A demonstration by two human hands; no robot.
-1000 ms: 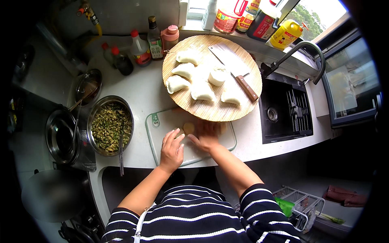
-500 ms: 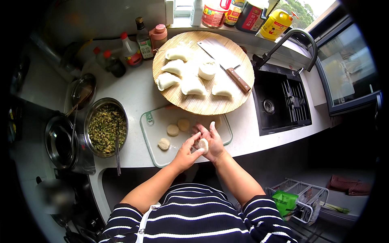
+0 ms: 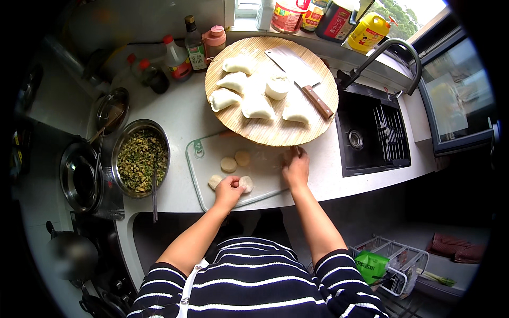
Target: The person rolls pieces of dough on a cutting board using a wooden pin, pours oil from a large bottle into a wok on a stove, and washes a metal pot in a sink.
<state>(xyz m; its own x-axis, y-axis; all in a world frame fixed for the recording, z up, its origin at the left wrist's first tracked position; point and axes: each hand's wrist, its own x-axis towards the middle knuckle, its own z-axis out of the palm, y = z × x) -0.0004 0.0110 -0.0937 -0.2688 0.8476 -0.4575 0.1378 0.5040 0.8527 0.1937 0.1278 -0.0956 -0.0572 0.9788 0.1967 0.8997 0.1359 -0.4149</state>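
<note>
Right of the fingers (image 3: pixel 235 180) lies a black sink (image 3: pixel 366 159), a dark curved tap (image 3: pixel 417 69) behind it. Beyond the fingers stand red-capped bottles (image 3: pixel 177 61) to the left and a yellow jug (image 3: pixel 367 33) to the right; a wire basket (image 3: pixel 401 274) sits right of the fingers, and lower

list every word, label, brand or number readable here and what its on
I won't copy printed wording, but print stands on:
dark jug: light characters, red label
yellow jug: small print, red marks
dark-necked bottle: characters, white-and-green label
green bag: a row of letters
Too small or blurred to read: the red labels on the red-handled jug and red-capped bottle
</note>
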